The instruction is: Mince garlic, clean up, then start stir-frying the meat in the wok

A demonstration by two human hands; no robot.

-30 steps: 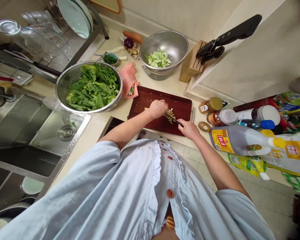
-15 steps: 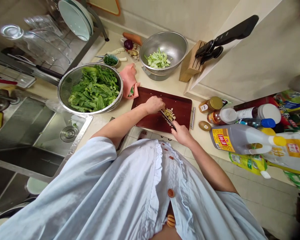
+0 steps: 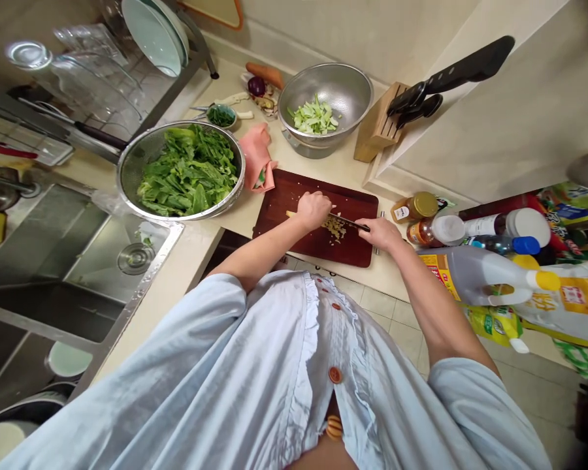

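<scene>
- My right hand (image 3: 379,233) is closed round the handle of one knife (image 3: 355,226); the blade runs from it toward my left hand.
- My left hand (image 3: 314,210) has its fingers bunched and bent down by the blade's far end; I cannot tell whether they pinch anything.
- One heap of pale chopped bits (image 3: 334,230), too many and too small to count, lies on the board between my hands, on the near side of the blade; a few stray crumbs lie beyond my left hand.
- One dark red board (image 3: 357,251) is under both, with a metal handle at its end below my right hand.
- Straight beyond my hands: one colander (image 3: 347,85) with cut stalks (image 3: 315,117).
- Beyond and left of my left hand: one pink cloth (image 3: 257,153), one strainer (image 3: 127,170) of green leaves (image 3: 191,170), one small bowl (image 3: 222,116) of chopped greens, one carrot (image 3: 264,74), one onion (image 3: 256,86).
- Beyond my right hand: one wooden block (image 3: 372,130), three black handles showing.
- Right of my right hand: one gold-lidded jar (image 3: 415,207) and one big jug (image 3: 485,274) among other bottles.
- The bench (image 3: 333,171) is cream and smooth; a steel sink (image 3: 98,261) is set in it, well left of my left hand.
- Pale tiled floor (image 3: 392,310) shows below my right hand.
</scene>
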